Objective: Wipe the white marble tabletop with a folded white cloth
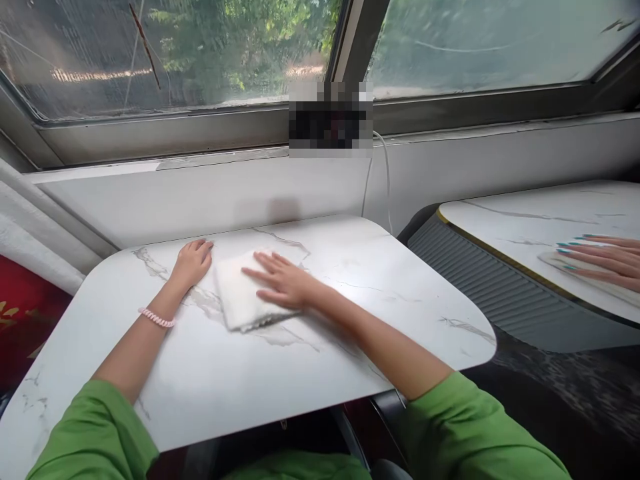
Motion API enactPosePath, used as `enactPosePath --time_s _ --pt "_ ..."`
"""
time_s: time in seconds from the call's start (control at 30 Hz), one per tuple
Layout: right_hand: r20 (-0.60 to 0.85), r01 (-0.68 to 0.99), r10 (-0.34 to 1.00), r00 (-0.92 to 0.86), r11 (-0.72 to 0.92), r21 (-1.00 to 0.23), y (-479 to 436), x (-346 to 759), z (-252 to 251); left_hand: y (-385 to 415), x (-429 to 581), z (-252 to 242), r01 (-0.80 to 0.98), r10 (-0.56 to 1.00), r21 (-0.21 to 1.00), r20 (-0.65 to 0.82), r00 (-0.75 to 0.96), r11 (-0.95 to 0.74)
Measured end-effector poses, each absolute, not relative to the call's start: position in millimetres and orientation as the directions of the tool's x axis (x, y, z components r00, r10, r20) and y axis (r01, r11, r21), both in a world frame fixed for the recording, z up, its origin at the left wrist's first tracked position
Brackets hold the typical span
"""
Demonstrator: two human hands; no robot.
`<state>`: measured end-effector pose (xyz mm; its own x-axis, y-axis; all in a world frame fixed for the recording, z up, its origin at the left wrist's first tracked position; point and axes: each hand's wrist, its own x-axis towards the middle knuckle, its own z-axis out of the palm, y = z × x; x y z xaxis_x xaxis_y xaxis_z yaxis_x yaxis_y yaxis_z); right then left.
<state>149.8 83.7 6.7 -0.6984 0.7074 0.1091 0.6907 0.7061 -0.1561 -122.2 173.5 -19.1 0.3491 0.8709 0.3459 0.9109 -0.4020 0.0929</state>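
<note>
A folded white cloth (234,290) lies on a white marble-patterned table (200,380). My right hand (280,280) rests flat on the cloth with its fingers spread, pressing on it rather than gripping it. To the left of the cloth, my left hand (194,261) leans on the tabletop near the far edge. Its fingers are loosely bent over the surface, and nothing shows in them. A pink coiled band (157,317) circles my left wrist.
At the right, another person's hand (607,260) lies on a pale cloth on a second marble-patterned table (505,213). Behind the tables runs a white wall (210,200) below windows. A white cable (387,173) hangs from a blurred-out patch on the sill.
</note>
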Motion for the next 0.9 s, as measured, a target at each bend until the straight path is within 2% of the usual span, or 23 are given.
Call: enactPosePath --time_s 0.07,0.13,0.23,0.33,0.43,0.67,0.8,0.9 --pt "0.071 0.865 0.878 -0.474 0.479 -0.147 98.4 167.8 4.1 174.2 -122.4 -19.2 0.91 0.872 0.096 0.341 0.35 -0.403" --pt "0.032 0.976 0.984 -0.175 0.178 -0.124 110.3 188.6 1.8 175.1 -122.6 -19.4 0.909 0.871 0.095 0.34 0.354 -0.406" --pt "0.014 0.977 0.981 0.194 -0.192 -0.089 118.0 220.5 -1.9 175.8 -122.5 -19.2 0.907 0.869 0.089 0.338 0.361 -0.411" --pt "0.042 0.918 0.919 0.393 -0.389 -0.075 109.5 244.5 -7.0 175.5 -122.1 -18.4 0.905 0.868 0.084 0.333 0.368 -0.416" --pt "0.102 0.915 0.909 0.403 -0.4 -0.051 86.6 255.6 -13.4 175.3 -122.0 -18.2 0.906 0.869 0.082 0.331 0.368 -0.415" --pt "0.155 0.96 0.948 0.278 -0.277 -0.023 27.3 237.3 -21.5 176.5 -122.7 -20.9 0.909 0.87 0.08 0.335 0.361 -0.408" --pt "0.126 0.987 0.98 0.153 -0.145 -0.074 6.0 201.6 -17.1 175.7 -122.4 -21.0 0.912 0.87 0.07 0.337 0.359 -0.404" --pt "0.117 0.986 0.993 -0.021 0.04 -0.164 -12.9 166.2 -13.1 175.2 -122.3 -20.9 0.911 0.868 0.069 0.342 0.36 -0.406"
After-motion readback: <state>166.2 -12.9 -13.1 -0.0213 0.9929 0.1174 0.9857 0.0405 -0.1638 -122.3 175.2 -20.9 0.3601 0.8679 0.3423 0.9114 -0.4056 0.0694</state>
